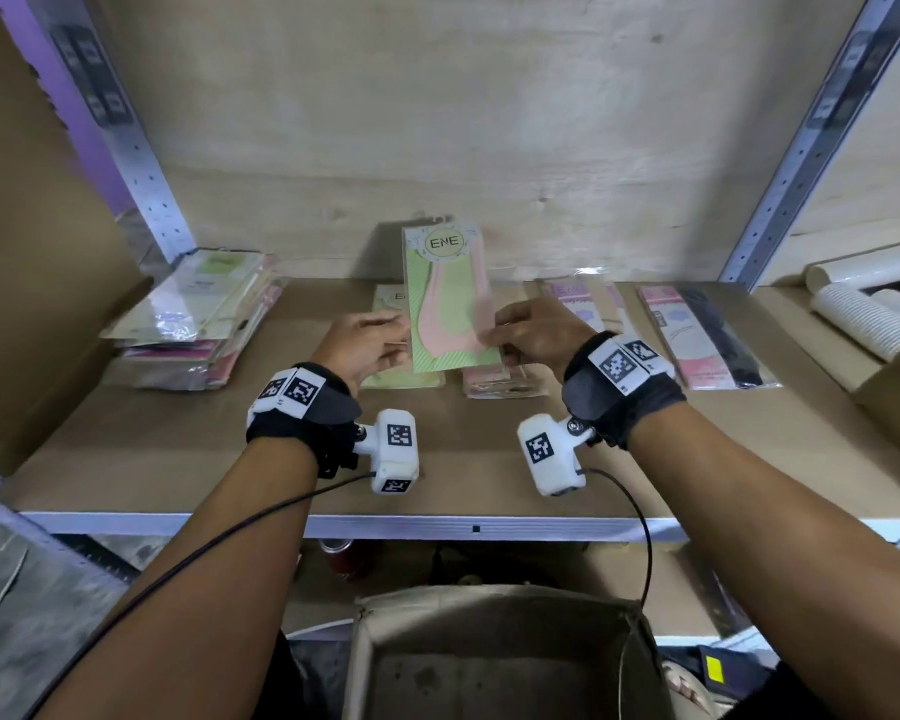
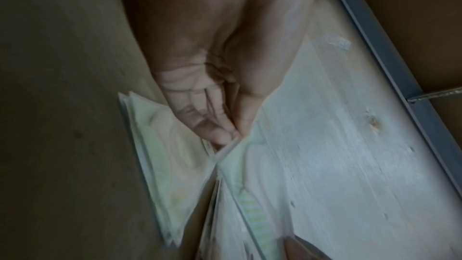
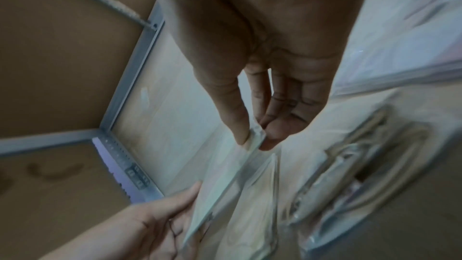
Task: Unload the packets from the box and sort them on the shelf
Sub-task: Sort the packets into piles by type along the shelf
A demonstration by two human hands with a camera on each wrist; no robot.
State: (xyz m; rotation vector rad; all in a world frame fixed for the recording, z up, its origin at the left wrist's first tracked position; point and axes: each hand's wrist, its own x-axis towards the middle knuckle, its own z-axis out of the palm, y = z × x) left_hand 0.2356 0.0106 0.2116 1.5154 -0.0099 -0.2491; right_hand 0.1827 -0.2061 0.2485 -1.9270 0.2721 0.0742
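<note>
A green packet (image 1: 448, 298) marked "ENE", with a pink sock inside, stands upright above the shelf (image 1: 178, 449). My left hand (image 1: 398, 337) holds its left edge between thumb and fingers (image 2: 215, 129). My right hand (image 1: 494, 337) pinches the lower right corner with thumb and forefinger (image 3: 242, 135). Under the packet lie a green pile (image 1: 401, 379) and a pink pile (image 1: 500, 384). The cardboard box (image 1: 500, 610) sits below the shelf in front of me, and no packets show inside it.
A tall mixed stack of packets (image 1: 198, 324) lies at the shelf's left. Purple-labelled packets (image 1: 588, 304) and pink-and-black packets (image 1: 707, 335) lie to the right. White paper cups (image 1: 863, 314) fill a box at far right. Metal uprights (image 1: 146, 163) frame the bay.
</note>
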